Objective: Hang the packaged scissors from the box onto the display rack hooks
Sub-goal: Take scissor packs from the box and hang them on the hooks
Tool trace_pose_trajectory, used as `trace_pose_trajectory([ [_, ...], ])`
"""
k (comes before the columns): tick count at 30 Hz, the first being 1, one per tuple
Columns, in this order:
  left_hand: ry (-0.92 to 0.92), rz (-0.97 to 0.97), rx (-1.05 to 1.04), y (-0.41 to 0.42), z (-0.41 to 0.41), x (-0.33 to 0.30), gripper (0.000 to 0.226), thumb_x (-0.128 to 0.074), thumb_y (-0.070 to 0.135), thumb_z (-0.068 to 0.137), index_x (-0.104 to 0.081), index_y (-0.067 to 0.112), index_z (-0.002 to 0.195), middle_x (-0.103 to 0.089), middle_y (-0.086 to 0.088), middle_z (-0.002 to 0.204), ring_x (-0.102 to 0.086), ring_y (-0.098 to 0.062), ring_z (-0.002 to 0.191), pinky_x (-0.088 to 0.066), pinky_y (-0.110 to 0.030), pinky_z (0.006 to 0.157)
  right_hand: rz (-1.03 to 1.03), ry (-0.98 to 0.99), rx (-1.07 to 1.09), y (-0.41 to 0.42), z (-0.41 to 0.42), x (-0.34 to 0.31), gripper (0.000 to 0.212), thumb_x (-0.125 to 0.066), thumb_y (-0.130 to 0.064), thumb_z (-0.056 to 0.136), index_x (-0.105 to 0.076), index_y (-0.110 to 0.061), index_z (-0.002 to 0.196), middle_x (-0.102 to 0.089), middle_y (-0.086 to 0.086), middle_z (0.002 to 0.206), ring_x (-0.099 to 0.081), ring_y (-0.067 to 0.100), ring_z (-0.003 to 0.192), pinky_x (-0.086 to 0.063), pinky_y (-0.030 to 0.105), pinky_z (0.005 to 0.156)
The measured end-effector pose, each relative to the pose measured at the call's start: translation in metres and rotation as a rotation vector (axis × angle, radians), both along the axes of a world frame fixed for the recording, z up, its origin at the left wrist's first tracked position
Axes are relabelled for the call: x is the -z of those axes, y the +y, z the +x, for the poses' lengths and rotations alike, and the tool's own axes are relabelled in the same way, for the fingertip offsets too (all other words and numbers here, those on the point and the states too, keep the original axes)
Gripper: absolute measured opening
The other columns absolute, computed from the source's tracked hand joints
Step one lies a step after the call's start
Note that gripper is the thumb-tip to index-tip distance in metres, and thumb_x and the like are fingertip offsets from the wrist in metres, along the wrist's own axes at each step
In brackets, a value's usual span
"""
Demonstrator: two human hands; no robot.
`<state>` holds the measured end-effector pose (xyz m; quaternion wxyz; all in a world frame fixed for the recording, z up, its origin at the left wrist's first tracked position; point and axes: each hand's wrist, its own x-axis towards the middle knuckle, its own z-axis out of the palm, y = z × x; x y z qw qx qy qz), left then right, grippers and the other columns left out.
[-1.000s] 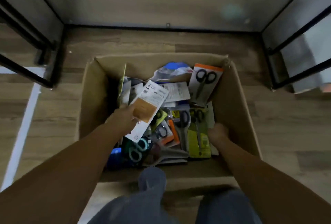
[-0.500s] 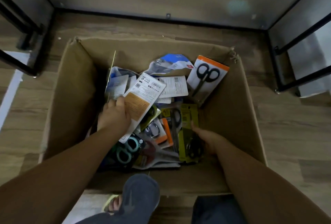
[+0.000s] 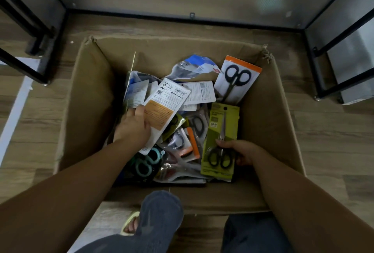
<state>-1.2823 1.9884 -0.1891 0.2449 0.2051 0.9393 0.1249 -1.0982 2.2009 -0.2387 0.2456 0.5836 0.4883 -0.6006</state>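
An open cardboard box (image 3: 89, 99) on the floor holds several packaged scissors in a loose heap. My left hand (image 3: 132, 127) grips a white package (image 3: 166, 109) turned back side up, with an orange panel and barcodes. My right hand (image 3: 240, 151) pinches the lower part of a yellow-green package (image 3: 217, 123) with black-handled scissors, lifted a little above the heap. An orange-topped white package with black scissors (image 3: 236, 78) leans in the far right corner. Teal-handled scissors (image 3: 145, 163) lie near the front left.
Black metal rack frames stand at the left (image 3: 40, 30) and right (image 3: 334, 40), with a dark rail (image 3: 182, 19) along the back wall. The box sits on wood-look flooring. My knee (image 3: 159, 212) and a yellow sandal (image 3: 130, 224) are just in front of the box.
My right hand has taken hold of the yellow-green package and raised it flat and face up from the heap. My left hand keeps its grip on the white package. The view moved closer.
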Motion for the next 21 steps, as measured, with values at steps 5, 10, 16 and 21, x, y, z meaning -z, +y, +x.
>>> trace_pose_trajectory([
  [5, -0.026, 0.008, 0.005, -0.003, 0.001, -0.001, 0.04, -0.039, 0.018, 0.097, -0.033, 0.012, 0.137, -0.04, -0.018, 0.137, -0.041, -0.034, 0.122, -0.038, -0.045, 0.098, -0.081, 0.134, 0.047, -0.001, -0.006, -0.002, 0.039, -0.074, -0.014, 0.073, -0.064, -0.006, 0.11, -0.072, 0.009, 0.1, -0.066, 0.023, 0.091, -0.051, 0.033, 0.077],
  [10, -0.031, 0.007, 0.003, -0.001, 0.002, -0.001, 0.041, -0.038, 0.019, 0.098, -0.031, 0.013, 0.138, -0.039, -0.018, 0.139, -0.041, -0.033, 0.123, -0.038, -0.043, 0.097, -0.233, 0.272, 0.181, -0.001, -0.009, -0.009, 0.035, -0.069, -0.013, 0.066, -0.064, -0.007, 0.1, -0.074, 0.01, 0.085, -0.071, 0.024, 0.077, -0.056, 0.036, 0.064],
  [16, -0.024, 0.007, -0.002, -0.003, 0.002, 0.001, 0.043, -0.038, 0.019, 0.098, -0.03, 0.012, 0.139, -0.039, -0.019, 0.139, -0.041, -0.033, 0.123, -0.038, -0.044, 0.097, -0.089, 0.261, 0.141, -0.01, -0.017, -0.017, 0.031, -0.072, -0.011, 0.071, -0.065, -0.006, 0.101, -0.071, 0.014, 0.102, -0.067, 0.027, 0.092, -0.05, 0.044, 0.09],
  [21, -0.029, 0.008, 0.013, -0.004, 0.001, 0.003, 0.044, -0.039, 0.019, 0.098, -0.029, 0.012, 0.14, -0.038, -0.018, 0.139, -0.042, -0.033, 0.122, -0.039, -0.044, 0.096, 0.177, 0.277, 0.185, -0.014, -0.027, -0.02, 0.037, -0.072, 0.003, 0.072, -0.063, -0.004, 0.107, -0.069, 0.012, 0.099, -0.065, 0.028, 0.093, -0.049, 0.039, 0.089],
])
